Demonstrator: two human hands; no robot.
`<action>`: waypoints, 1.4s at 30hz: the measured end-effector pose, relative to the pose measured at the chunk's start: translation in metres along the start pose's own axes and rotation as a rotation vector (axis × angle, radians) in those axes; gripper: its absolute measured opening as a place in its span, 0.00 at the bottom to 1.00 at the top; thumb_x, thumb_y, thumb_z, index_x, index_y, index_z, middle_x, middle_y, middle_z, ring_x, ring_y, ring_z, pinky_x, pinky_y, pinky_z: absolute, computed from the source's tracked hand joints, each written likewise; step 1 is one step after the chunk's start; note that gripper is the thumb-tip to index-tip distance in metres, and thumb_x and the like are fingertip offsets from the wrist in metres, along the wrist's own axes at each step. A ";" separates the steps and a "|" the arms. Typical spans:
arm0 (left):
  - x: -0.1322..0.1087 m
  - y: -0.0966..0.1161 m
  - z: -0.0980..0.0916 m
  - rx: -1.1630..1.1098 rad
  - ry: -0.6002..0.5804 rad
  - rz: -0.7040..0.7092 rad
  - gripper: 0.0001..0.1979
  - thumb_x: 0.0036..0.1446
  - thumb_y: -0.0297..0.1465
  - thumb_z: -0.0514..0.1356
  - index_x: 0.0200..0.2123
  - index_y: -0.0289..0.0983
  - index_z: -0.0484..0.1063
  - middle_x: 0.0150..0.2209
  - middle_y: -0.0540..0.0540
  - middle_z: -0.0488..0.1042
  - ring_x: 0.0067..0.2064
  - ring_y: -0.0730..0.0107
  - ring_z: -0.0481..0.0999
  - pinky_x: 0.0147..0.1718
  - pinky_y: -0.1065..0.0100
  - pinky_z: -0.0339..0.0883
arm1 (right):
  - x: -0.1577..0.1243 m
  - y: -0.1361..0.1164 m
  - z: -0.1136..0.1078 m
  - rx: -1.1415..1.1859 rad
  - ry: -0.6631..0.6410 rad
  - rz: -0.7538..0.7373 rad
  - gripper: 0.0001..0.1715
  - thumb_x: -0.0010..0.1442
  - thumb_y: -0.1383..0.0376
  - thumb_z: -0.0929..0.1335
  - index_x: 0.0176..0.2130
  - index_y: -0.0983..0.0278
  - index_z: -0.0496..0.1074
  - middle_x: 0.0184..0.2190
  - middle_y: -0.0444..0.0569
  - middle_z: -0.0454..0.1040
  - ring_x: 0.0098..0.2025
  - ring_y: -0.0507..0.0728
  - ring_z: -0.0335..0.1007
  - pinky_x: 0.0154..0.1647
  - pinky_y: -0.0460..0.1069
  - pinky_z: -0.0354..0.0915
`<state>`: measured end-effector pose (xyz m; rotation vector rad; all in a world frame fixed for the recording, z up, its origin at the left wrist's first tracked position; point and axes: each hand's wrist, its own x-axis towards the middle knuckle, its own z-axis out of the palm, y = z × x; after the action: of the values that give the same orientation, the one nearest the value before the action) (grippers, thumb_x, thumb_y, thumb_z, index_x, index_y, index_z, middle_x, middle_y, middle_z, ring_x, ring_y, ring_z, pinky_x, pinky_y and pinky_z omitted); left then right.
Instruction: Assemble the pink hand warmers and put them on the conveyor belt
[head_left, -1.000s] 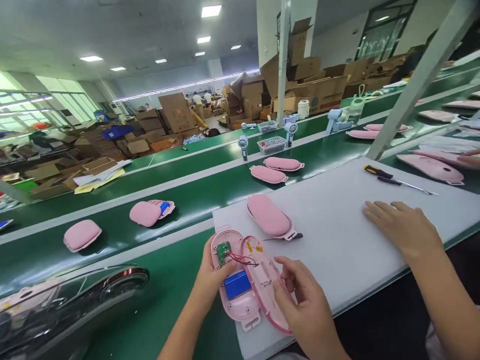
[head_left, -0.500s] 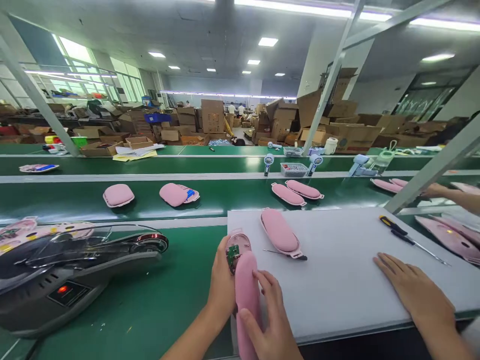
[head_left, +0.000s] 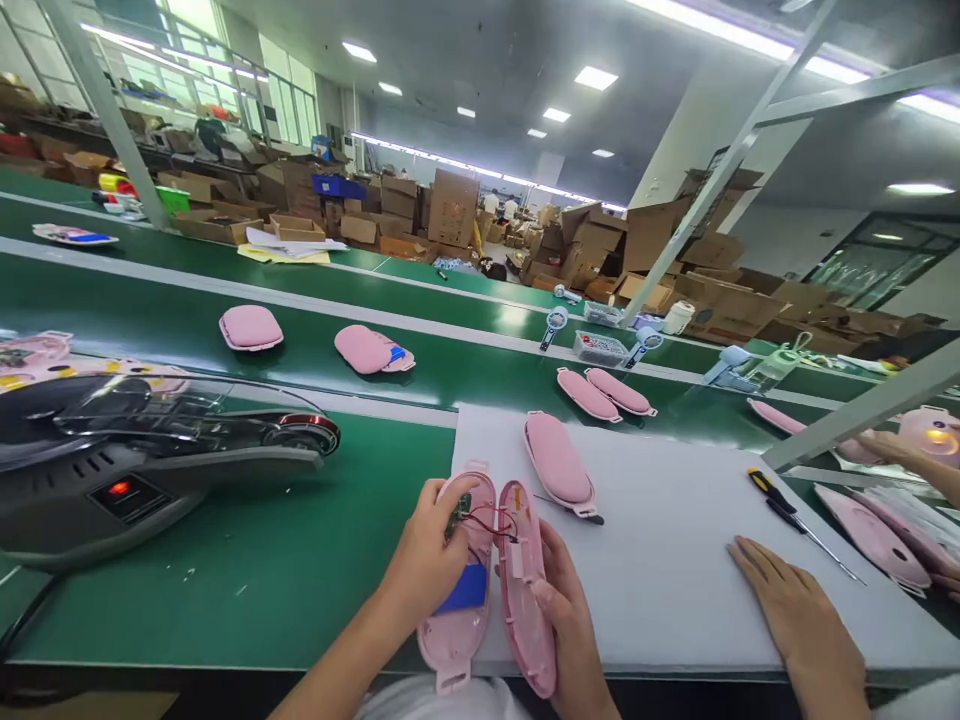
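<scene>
At six o'clock, the left hand (head_left: 426, 548) grips the left shell (head_left: 457, 640), fingers curled about its board (head_left: 457, 511), while the right hand (head_left: 568, 610) clasps the right shell (head_left: 523, 605) open at its three o'clock, seemingly sparing the joining wires (head_left: 486, 522) any strain.

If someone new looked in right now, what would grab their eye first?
Probably the open pink case, low in the middle: the left hand is on the half with the blue block, the right hand holds the other, and red wires span the gap. Next, the dark machine at the left, its red light glowing. Behind everything, cardboard boxes pile up across the room.
</scene>
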<state>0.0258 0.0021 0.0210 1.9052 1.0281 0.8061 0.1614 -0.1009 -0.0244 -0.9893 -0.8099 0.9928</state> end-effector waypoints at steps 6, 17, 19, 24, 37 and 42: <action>-0.008 0.008 -0.017 0.102 -0.081 0.031 0.20 0.53 0.21 0.50 0.41 0.43 0.76 0.44 0.44 0.66 0.42 0.63 0.73 0.42 0.63 0.68 | -0.001 -0.004 0.009 -0.062 0.014 0.003 0.32 0.58 0.54 0.68 0.60 0.55 0.62 0.63 0.49 0.61 0.63 0.63 0.57 0.61 0.58 0.59; 0.006 0.022 -0.021 0.232 -0.122 -0.150 0.08 0.58 0.34 0.55 0.36 0.41 0.74 0.38 0.47 0.66 0.35 0.65 0.71 0.36 0.64 0.66 | -0.004 0.004 0.012 -0.056 0.076 0.016 0.33 0.56 0.48 0.69 0.58 0.55 0.66 0.60 0.51 0.65 0.62 0.67 0.60 0.55 0.60 0.66; 0.009 0.022 -0.018 0.261 -0.125 -0.165 0.17 0.57 0.29 0.55 0.50 0.46 0.69 0.43 0.47 0.66 0.35 0.66 0.72 0.36 0.64 0.65 | -0.005 0.004 0.015 0.004 0.114 0.048 0.34 0.55 0.47 0.69 0.58 0.54 0.66 0.62 0.50 0.62 0.63 0.67 0.57 0.55 0.60 0.66; 0.012 0.028 -0.021 0.430 -0.189 -0.111 0.14 0.59 0.29 0.52 0.42 0.47 0.74 0.41 0.46 0.65 0.33 0.66 0.71 0.29 0.67 0.62 | -0.003 0.005 0.015 -0.052 -0.026 0.017 0.31 0.59 0.50 0.67 0.59 0.50 0.63 0.61 0.47 0.64 0.63 0.62 0.59 0.58 0.57 0.63; 0.022 0.007 -0.003 -0.507 0.027 -0.271 0.29 0.46 0.30 0.60 0.54 0.39 0.65 0.46 0.44 0.66 0.48 0.60 0.70 0.48 0.62 0.64 | 0.026 0.003 0.020 -0.023 0.070 0.230 0.30 0.58 0.54 0.68 0.58 0.58 0.66 0.59 0.50 0.67 0.59 0.63 0.64 0.56 0.57 0.66; 0.028 -0.012 -0.001 -0.934 -0.045 -0.452 0.23 0.47 0.37 0.64 0.47 0.41 0.64 0.36 0.50 0.71 0.36 0.67 0.71 0.37 0.66 0.65 | 0.034 -0.008 0.022 -0.031 0.035 0.369 0.29 0.58 0.54 0.68 0.56 0.60 0.69 0.55 0.51 0.71 0.56 0.65 0.67 0.56 0.58 0.65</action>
<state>0.0338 0.0306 0.0149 0.8552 0.7934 0.7721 0.1555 -0.0642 -0.0054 -1.2068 -0.6263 1.2764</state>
